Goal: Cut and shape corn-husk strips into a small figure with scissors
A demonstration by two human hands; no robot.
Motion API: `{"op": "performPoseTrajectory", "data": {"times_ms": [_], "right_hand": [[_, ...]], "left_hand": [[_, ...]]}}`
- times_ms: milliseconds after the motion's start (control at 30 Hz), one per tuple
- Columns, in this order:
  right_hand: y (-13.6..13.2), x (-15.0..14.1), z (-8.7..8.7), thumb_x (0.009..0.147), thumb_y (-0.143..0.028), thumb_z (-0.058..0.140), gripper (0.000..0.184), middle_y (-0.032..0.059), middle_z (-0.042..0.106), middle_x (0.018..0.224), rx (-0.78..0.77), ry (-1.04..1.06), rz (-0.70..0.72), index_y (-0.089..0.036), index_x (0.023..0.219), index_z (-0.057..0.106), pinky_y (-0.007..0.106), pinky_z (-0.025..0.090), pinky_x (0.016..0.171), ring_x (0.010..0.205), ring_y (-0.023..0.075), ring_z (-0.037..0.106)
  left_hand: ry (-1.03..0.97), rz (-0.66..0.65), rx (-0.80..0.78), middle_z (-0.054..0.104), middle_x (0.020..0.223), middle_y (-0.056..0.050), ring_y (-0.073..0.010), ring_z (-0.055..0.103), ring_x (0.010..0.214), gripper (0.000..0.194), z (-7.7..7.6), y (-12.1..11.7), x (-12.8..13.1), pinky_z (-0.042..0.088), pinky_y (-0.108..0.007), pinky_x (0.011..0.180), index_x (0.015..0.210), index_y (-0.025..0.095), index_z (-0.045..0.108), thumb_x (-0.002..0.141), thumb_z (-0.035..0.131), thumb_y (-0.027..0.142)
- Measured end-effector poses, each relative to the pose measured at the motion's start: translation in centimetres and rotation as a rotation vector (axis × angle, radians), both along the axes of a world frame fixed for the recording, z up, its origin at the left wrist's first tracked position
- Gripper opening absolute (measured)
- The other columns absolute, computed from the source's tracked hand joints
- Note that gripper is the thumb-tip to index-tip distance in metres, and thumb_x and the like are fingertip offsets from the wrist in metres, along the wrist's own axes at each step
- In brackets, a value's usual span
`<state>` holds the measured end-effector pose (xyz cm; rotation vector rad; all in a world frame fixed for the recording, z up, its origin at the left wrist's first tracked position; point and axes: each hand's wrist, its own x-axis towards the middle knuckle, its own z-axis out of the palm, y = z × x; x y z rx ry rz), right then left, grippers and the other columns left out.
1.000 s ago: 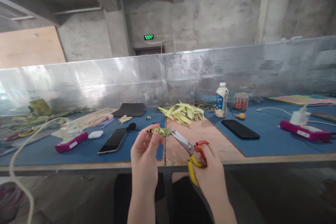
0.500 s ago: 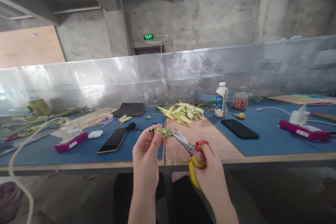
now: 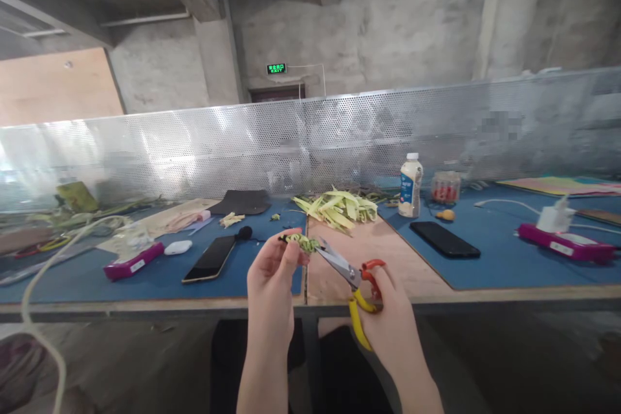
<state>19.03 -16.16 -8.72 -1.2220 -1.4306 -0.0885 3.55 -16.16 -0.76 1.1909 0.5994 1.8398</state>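
Note:
My left hand pinches a small green woven piece, dark at its left end, between thumb and fingers above the table's front part. In my right hand is a pair of scissors with one red and one yellow handle. The blades point up and left, slightly parted, with their tips at the right end of the woven piece. Whether they touch it or have a strand between them cannot be made out. Behind both hands, a pile of pale green leaf strips lies on the table.
A phone and a purple power strip lie left; another phone, a bottle, a jar and a second purple strip stand or lie right. A perforated metal screen closes the back.
The view has shifted slightly. My hands, the woven piece and the scissors keep nearly the same pose. At the far left, a blurred brownish shape now covers part of the other scissors' handles.

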Motion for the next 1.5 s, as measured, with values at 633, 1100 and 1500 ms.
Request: {"op": "performPoseTrajectory", "data": {"times_ms": [633,1100,1500], "right_hand": [[-0.43,-0.29,0.62,0.071,-0.02,0.053,0.023,0.0095,0.053,0.102,-0.002,-0.025,-0.015,-0.02,0.093,0.052,0.033,0.049,0.074,0.093,0.0233,0.054],[-0.54,-0.31,0.67,0.07,-0.017,0.052,0.021,0.0069,0.054,0.097,0.005,-0.003,0.008,-0.02,0.09,0.054,0.03,0.049,0.071,0.086,0.0207,0.056],[-0.23,-0.15,0.35,0.069,-0.018,0.054,0.022,0.0058,0.053,0.096,-0.006,0.002,0.005,-0.021,0.091,0.053,0.03,0.048,0.071,0.084,0.0194,0.055]], "left_hand": [[-0.004,0.025,0.015,0.059,0.068,0.0,-0.0087,0.052,0.064,0.023,-0.05,0.11,0.02,0.043,-0.021,0.067,0.091,0.018,0.067,0.076,0.066,0.034],[0.001,0.022,0.016,0.06,0.069,-0.001,-0.0098,0.053,0.064,0.023,0.13,0.14,0.14,0.044,-0.022,0.066,0.09,0.016,0.067,0.075,0.067,0.034],[-0.014,0.025,0.0,0.058,0.065,0.0,-0.0097,0.052,0.061,0.024,0.5,-0.21,0.51,0.042,-0.021,0.062,0.087,0.015,0.067,0.073,0.068,0.034]]}}
